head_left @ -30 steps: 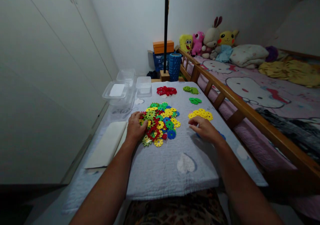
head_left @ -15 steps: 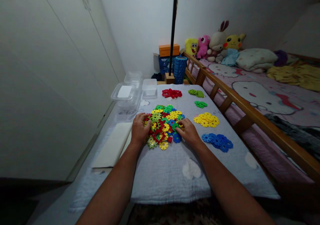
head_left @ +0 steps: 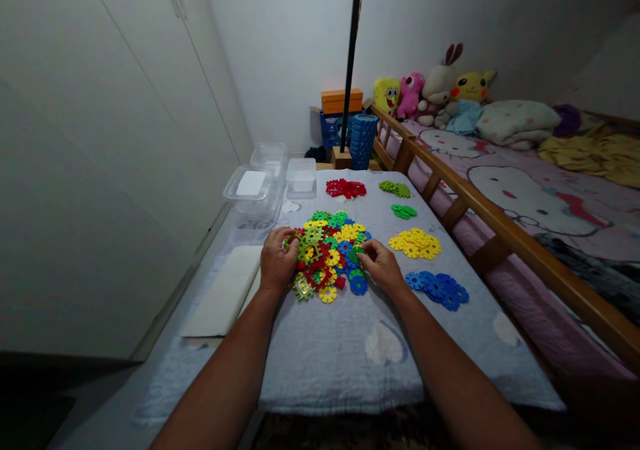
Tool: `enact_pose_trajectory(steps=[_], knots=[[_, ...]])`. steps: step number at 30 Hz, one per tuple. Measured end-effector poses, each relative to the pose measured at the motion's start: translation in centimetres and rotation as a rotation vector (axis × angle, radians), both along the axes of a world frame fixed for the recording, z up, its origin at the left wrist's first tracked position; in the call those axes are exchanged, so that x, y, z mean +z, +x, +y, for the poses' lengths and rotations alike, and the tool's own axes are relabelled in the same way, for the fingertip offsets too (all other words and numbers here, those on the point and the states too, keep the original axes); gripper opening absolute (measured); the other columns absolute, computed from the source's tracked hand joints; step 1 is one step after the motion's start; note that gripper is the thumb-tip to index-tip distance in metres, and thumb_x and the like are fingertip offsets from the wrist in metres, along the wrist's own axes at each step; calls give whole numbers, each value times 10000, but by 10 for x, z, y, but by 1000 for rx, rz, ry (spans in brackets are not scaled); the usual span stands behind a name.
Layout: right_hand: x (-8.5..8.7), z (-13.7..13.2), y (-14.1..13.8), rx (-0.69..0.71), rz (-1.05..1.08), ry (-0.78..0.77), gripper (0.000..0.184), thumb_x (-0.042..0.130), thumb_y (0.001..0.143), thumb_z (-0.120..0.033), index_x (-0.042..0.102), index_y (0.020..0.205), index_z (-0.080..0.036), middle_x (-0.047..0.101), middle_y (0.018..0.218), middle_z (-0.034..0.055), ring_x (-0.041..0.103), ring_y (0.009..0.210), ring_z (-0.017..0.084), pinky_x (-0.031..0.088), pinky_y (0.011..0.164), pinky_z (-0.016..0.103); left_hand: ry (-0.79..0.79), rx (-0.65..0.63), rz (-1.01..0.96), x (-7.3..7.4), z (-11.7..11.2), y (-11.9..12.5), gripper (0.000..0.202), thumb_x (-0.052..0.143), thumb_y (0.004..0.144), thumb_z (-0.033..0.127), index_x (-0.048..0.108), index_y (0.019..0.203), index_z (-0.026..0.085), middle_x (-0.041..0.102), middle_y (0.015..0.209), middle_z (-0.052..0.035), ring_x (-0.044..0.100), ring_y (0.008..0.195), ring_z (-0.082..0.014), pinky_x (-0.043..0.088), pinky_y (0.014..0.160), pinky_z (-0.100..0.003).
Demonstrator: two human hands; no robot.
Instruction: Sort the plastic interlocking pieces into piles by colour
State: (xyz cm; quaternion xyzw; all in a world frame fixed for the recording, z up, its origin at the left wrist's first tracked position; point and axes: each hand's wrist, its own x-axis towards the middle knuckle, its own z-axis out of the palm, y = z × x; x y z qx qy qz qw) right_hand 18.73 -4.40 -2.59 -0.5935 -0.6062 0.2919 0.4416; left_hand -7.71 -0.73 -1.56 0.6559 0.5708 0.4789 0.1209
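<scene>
A mixed heap of plastic interlocking discs [head_left: 333, 257], in red, yellow, blue and two greens, lies mid-table. At its left edge my left hand [head_left: 278, 258] has curled fingers, with the thumb beside some light-green pieces; what it grips is partly hidden. On the heap's right side my right hand [head_left: 384, 267] pinches a green disc [head_left: 356, 254] between thumb and fingers. Below those fingertips lies a blue disc [head_left: 359, 285]. Single-colour groups lie farther off: red pieces [head_left: 345, 188], light-green pieces [head_left: 395, 189], green discs [head_left: 403, 211], yellow discs [head_left: 415, 243] and blue discs [head_left: 437, 290].
Clear plastic containers [head_left: 249, 187] stand at the back left, and a cream folder [head_left: 225, 290] lies left of the heap. Behind the table rises a black pole [head_left: 351, 63] on a wooden base. A wooden bed rail [head_left: 463, 203] runs along the right side.
My right hand has drawn slightly right, and its fingers now pinch a green disc. Discs at the heap's right edge have shifted. My left hand stays nearly in place.
</scene>
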Motion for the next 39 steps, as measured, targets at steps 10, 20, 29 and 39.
enact_pose_trajectory(steps=[10,20,29,39], knots=[[-1,6,5,-59,220,-48,267,644,732,-480,589,782,-224,582,719,-6,536,666,166,422,638,284,-10,-5,6,-4,4,0,148,552,853,235,660,952,220,691,1074,-71,634,1087,-246,518,998,-417],[-7,10,6,-80,328,-65,337,664,736,-472,620,954,-219,522,644,-50,515,589,151,405,567,269,-60,-57,51,-8,8,3,167,571,827,254,662,964,223,680,1072,-72,627,1093,-251,498,1035,-420],[2,5,0,-154,310,-33,271,628,707,-411,604,899,-221,586,665,-19,552,611,170,425,576,283,-68,-21,46,-14,9,-3,177,593,829,294,675,970,225,643,1194,-94,584,1210,-280,449,1116,-467],[52,39,69,-280,266,64,337,716,665,-432,637,877,-182,637,697,-7,567,599,139,460,567,267,-99,-87,41,-14,8,-2,209,570,826,303,658,986,200,669,1136,-97,599,1148,-269,460,1080,-456]])
